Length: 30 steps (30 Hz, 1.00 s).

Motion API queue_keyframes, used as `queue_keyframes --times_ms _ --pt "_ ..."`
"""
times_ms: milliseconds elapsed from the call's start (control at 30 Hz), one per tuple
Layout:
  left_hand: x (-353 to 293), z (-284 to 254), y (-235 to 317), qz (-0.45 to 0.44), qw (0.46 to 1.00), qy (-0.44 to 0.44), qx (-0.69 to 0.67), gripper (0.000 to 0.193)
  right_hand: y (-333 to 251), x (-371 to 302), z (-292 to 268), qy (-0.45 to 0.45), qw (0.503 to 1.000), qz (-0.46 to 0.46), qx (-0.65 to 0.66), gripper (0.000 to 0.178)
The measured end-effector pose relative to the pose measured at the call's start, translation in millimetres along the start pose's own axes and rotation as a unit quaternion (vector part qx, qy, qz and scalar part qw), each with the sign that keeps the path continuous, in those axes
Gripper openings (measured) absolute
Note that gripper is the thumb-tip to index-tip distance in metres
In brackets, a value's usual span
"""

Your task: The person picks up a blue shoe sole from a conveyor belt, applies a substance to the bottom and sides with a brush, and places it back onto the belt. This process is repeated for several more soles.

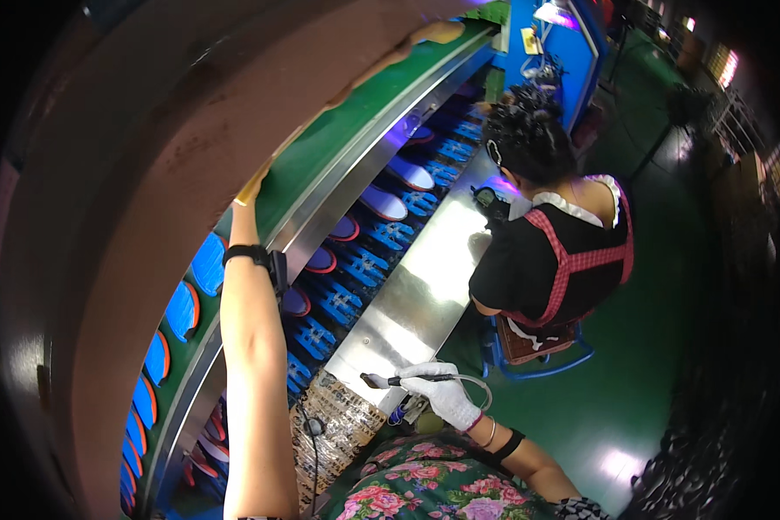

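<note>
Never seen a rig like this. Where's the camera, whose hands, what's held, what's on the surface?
No robot here, just a person. The one picture comes from the left of two fisheye cameras on their head, looking down, so straight edges bend. The right hand, in a white glove, holds a brush over a metal ledge. The left hand is out over a green surface, partly hidden by a brown panel; its grip can't be told. Blue sole-shaped pieces with red rims lie on that green surface. Nearer the ledge runs a row of blue clips. A co-worker sits ahead, to the right.
</note>
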<state>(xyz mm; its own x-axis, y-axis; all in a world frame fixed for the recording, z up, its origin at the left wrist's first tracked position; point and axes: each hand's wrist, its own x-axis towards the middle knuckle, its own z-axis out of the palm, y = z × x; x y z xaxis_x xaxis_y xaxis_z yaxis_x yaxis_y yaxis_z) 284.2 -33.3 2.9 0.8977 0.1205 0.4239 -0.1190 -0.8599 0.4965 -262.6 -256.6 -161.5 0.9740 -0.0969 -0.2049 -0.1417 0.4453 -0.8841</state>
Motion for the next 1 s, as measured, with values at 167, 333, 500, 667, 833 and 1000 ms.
queue_keyframes --times_ms 167,333,500,667,833,1000 --pt "-43 -47 1 -0.141 0.758 0.085 -0.631 0.046 -4 11 9 -0.045 0.999 0.006 -0.012 0.019" --pt "-137 -71 41 -0.235 0.521 0.007 -0.82 0.037 -9 5 13 -0.002 0.998 0.039 0.055 0.018" --pt "-292 -121 43 -0.141 0.542 -0.089 -0.823 0.051 -4 6 28 -0.025 0.997 0.015 0.068 0.017" --pt "-377 -125 16 -0.071 0.424 -0.27 -0.862 0.056 -7 9 33 0.009 0.995 0.001 0.098 0.015" --pt "-462 -144 -57 -0.275 0.522 -0.321 -0.741 0.082 -52 2 51 0.015 0.988 -0.041 0.147 0.008" --pt "-510 -143 -78 -0.264 0.504 -0.346 -0.746 0.102 -89 -6 96 -0.041 0.994 -0.08 0.068 0.022"
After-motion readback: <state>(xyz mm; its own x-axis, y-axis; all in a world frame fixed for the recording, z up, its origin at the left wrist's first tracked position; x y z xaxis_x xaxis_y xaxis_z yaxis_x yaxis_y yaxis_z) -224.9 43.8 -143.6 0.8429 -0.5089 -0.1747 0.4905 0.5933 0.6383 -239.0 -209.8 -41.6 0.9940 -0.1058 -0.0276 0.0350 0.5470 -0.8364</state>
